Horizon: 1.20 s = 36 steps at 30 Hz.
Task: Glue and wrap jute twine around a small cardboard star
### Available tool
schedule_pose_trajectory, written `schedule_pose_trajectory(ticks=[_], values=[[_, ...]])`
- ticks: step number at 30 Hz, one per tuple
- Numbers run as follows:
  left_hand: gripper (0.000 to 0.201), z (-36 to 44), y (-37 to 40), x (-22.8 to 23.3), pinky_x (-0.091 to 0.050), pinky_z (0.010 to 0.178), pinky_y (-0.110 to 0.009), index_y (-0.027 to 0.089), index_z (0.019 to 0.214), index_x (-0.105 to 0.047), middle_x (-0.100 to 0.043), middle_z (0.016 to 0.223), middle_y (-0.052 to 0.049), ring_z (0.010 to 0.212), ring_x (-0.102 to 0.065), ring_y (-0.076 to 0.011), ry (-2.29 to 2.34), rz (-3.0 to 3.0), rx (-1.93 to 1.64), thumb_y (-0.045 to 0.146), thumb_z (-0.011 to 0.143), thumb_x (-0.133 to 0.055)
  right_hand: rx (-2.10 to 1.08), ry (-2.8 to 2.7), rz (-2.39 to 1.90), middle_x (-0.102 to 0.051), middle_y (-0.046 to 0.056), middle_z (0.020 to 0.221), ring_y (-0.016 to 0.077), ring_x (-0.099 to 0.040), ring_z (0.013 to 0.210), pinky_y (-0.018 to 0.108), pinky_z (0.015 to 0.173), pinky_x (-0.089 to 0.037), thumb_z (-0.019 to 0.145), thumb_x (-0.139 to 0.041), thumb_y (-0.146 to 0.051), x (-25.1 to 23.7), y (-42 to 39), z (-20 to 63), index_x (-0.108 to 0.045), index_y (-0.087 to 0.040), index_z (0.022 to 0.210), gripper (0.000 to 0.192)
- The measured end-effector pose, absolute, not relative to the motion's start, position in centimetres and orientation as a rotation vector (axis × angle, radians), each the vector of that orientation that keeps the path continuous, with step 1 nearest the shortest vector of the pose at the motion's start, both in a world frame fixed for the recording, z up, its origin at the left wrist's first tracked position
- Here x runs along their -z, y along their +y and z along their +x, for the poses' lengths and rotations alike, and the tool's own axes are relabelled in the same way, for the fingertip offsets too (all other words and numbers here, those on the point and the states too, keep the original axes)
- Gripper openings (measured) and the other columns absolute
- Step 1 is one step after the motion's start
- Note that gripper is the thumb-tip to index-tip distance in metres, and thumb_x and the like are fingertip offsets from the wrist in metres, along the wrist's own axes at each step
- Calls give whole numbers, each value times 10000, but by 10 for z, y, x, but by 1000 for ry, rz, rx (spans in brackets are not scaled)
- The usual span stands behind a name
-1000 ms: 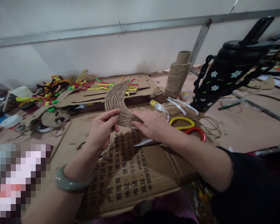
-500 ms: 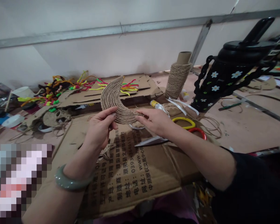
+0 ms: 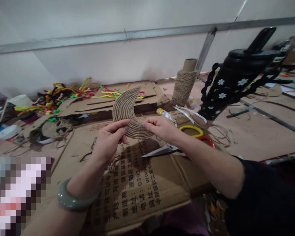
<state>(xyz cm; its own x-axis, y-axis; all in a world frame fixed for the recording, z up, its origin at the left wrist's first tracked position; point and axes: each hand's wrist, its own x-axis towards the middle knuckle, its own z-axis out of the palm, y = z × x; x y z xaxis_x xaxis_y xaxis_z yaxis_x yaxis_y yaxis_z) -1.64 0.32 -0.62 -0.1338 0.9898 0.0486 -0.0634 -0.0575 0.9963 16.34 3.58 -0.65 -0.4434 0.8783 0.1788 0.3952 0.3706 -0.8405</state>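
Observation:
A crescent moon covered in rows of brown twine (image 3: 124,109) is held up above a printed cardboard sheet (image 3: 167,183). My left hand (image 3: 110,137) pinches its lower left edge between thumb and fingers. At the lower right end, the fingers of my right hand (image 3: 159,129) are closed on the crescent and cover its tip. Beneath my right wrist lie scissors (image 3: 159,151) with one yellow and one red handle. A small twine piece (image 3: 112,165) rests on the cardboard, partly hidden by my left hand.
A twine spool (image 3: 185,83) stands behind the hands, with a small yellow-labelled glue bottle (image 3: 163,113) and white strips (image 3: 190,113) nearby. To the right rises a black flowered tumbler (image 3: 221,88). Colourful pipe cleaners (image 3: 56,98) are heaped at back left.
The crescent and both hands sit slightly lower and further right in view. My right fingertips have shifted along the crescent's inner edge. The whole view has turned a little.

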Motion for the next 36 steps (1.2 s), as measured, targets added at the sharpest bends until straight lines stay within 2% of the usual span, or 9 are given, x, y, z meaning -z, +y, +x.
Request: schedule_pose_trajectory(ticks=[4, 7, 11, 14, 20, 23, 27, 30, 36], values=[[217, -18, 4, 6, -308, 403, -170, 153, 828, -739, -567, 449, 25, 375, -458, -57, 1219, 1131, -1387, 193, 616, -718, -1014, -1987, -1107, -407, -48, 561, 69, -338, 521, 228, 514, -255, 849, -435, -393, 6, 37, 165, -579, -132, 690, 338], [215, -19, 4, 6, -314, 409, -171, 157, 827, -740, -573, 462, 22, 387, -464, -59, 1213, 1116, -1400, 193, 616, -722, -950, -1982, -1144, -509, -20, 584, 93, -445, 559, 238, 556, -338, 882, -386, -410, 4, 39, 167, -627, -126, 728, 403], [211, -20, 5, 7, -313, 408, -165, 167, 821, -740, -564, 454, 28, 386, -460, -56, 1226, 1102, -1401, 184, 612, -719, -651, -2027, -1130, -701, 64, 944, 161, -624, 869, 290, 785, -448, 904, -372, -391, 5, 35, 167, -669, -141, 1007, 402], [216, -20, 6, 7, -305, 403, -162, 164, 812, -738, -567, 456, 25, 385, -460, -55, 1229, 1081, -1418, 174, 598, -721, -498, -2153, -1073, -616, 94, 1240, 189, -572, 1129, 329, 961, -417, 901, -398, -363, 7, 30, 163, -560, -148, 1242, 434], [245, -20, 7, 6, -281, 388, -163, 151, 820, -731, -568, 460, 24, 378, -449, -53, 1227, 1039, -1435, 177, 576, -724, -554, -2308, -997, -525, 119, 1348, 211, -498, 1239, 399, 1043, -376, 889, -431, -389, 7, 26, 161, -462, -150, 1335, 507], [241, -20, 8, 6, -288, 391, -161, 153, 816, -729, -573, 466, 25, 382, -457, -53, 1231, 1033, -1441, 175, 577, -725, -769, -2052, -1023, -581, 133, 1278, 208, -540, 1182, 410, 1025, -395, 876, -443, -367, 5, 31, 163, -531, -130, 1247, 449], [228, -22, 10, 5, -286, 396, -155, 160, 827, -725, -570, 462, 30, 385, -463, -49, 1236, 1040, -1447, 172, 600, -710, -1206, -1464, -876, -673, 58, 955, 108, -634, 816, 317, 846, -501, 831, -459, -219, 1, 38, 165, -567, -154, 989, 202], [220, -23, 9, 5, -276, 391, -164, 155, 819, -722, -559, 445, 31, 380, -457, -56, 1242, 1039, -1459, 169, 600, -702, -1346, -1218, -720, -621, -23, 799, 43, -554, 612, 229, 702, -489, 744, -469, -99, -1, 40, 166, -501, -175, 828, 118], [207, -22, 8, 4, -290, 387, -180, 165, 809, -718, -554, 451, 27, 386, -453, -64, 1272, 1050, -1449, 175, 604, -693, -1390, -1131, -560, -559, -51, 747, 28, -407, 498, 215, 593, -419, 703, -439, -68, -7, 38, 170, -427, -196, 790, 156]])
